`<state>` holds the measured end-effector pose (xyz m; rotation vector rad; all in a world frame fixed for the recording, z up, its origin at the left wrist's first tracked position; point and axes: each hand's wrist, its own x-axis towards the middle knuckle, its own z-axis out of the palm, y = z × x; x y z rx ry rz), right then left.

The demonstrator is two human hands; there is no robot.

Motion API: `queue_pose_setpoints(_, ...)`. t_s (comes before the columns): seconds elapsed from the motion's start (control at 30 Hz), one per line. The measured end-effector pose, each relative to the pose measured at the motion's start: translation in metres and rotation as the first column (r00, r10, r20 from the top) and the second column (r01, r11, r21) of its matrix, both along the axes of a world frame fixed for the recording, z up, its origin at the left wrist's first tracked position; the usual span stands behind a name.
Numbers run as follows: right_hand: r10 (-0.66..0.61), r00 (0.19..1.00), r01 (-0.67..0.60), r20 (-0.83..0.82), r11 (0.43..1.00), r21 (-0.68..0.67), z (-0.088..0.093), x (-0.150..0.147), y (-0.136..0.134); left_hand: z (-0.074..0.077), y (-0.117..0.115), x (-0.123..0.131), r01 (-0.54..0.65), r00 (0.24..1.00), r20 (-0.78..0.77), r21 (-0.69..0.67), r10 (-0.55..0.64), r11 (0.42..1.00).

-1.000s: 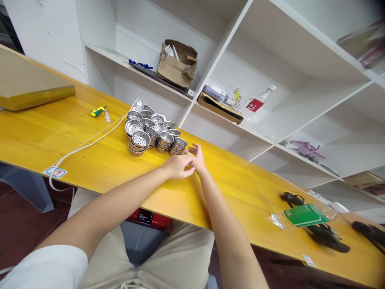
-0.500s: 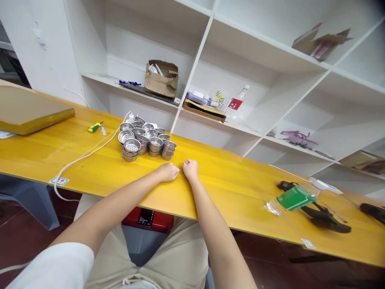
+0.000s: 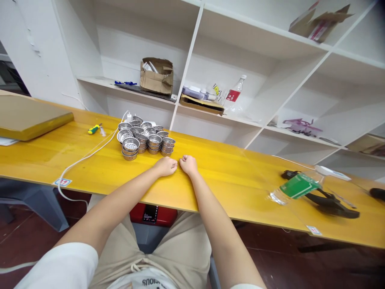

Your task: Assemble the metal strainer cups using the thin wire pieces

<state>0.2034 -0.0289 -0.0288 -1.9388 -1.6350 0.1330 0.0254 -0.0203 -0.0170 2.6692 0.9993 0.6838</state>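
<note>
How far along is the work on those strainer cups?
Done: perforated steel strainer cups stand nested in short stacks, one cluster on the yellow wooden bench. In hand: nothing; the left hand and right hand rest as fists just in front of the cluster. Left: the whole cluster, no cup set apart.

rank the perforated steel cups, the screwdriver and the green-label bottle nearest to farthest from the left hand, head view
From the left hand:
1. Stacked perforated steel cups, just ahead of it
2. Yellow-and-green screwdriver, farther off to its left
3. Green-label plastic bottle, far off to its right
</note>
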Motion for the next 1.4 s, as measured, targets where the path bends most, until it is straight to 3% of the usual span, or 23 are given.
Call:
queue_pose_setpoints(0.53,0.034,0.999,-0.034,-0.015,0.999,-0.002,0.001,0.001,-0.001,0.010,0.013,-0.017,-0.029,0.998,0.058,0.026,0.028,0.999)
queue_pose_setpoints(0.77,0.106,0.958,-0.077,-0.268,0.991,0.114,-0.001,-0.009,-0.006,0.025,0.018,-0.037,-0.252,0.934,0.253,-0.040,0.253,0.967)
queue_pose_setpoints(1.0,0.197,0.851,-0.168,-0.487,0.980,0.102,0.008,-0.030,0.021,0.025,0.028,-0.044,-0.318,0.908,0.242,-0.130,0.341,0.939)
queue_pose_setpoints(1.2,0.165,0.871,-0.091,-0.463,0.980,0.177,0.020,-0.060,0.052,0.024,0.029,-0.044,-0.368,0.861,0.331,-0.122,0.387,0.922)
queue_pose_setpoints(1.4,0.100,0.880,0.009,-0.464,0.974,0.228,0.009,-0.059,0.045,0.021,0.030,-0.042,-0.328,0.876,0.339,-0.104,0.343,0.939)
